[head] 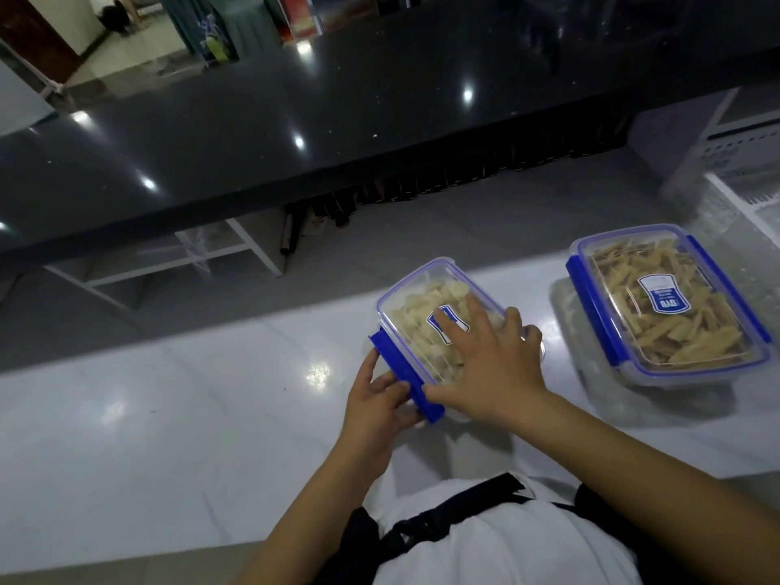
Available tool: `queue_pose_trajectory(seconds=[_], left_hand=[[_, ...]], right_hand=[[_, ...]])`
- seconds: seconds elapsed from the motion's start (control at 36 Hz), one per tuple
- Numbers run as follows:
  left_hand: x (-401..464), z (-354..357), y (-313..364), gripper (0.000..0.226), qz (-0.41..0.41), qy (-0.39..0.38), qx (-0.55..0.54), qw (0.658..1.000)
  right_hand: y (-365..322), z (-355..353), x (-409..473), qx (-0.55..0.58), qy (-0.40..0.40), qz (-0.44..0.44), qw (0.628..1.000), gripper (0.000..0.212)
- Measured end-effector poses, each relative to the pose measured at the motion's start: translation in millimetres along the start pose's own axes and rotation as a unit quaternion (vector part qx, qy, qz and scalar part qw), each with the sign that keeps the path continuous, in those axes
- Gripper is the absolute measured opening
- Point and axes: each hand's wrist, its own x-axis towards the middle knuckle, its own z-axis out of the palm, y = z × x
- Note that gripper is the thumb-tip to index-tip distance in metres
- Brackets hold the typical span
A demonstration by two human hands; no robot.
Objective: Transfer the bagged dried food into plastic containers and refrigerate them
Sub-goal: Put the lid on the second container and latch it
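The left hand (pixel 382 399) curls against the near end of the clear rectangular plastic container with blue clips (pixel 426 327), thumb and fingers touching the blue hinged clip (pixel 405 375), which stands flared out from the wall — not yet snapped down, I judge. The right hand (pixel 489 361) lies flat on the transparent lid, fingers spread and straight, pressing rather than gripping. The container sits on the pale glossy bench (pixel 190 415), directly under the right palm and just ahead of the left fingers. Its long axis runs from near the left hand away and slightly right, its far end pointing towards the black counter (pixel 253 141).

The risk: if the lid is not seated evenly, the clip may miss its lip, or the box may skid on the slick surface when pushed.

Well right of both hands stands a second clear container of tan dried strips (pixel 671 306), clips folded down.
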Motion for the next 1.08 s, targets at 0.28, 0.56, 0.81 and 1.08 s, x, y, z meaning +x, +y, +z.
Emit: queue_pose_trajectory(seconds=[0.28,0.56,0.81,1.08], left_hand=[[2,-3,12,0.062,0.033,0.006,0.088,0.996],[8,-4,20,0.074,0.029,0.020,0.169,0.985],[10,-32,39,0.065,-0.006,-0.020,0.232,0.972],[12,-35,44,0.068,-0.013,-0.023,0.257,0.966]], right_hand=[[15,-19,-14,-0.009,-0.077,-0.071,0.994,0.073],[19,-36,-21,0.021,-0.102,-0.104,0.989,0.063],[56,-22,5,0.515,-0.126,0.138,0.837,0.076],[46,-7,7,0.579,-0.133,0.175,0.785,0.060]])
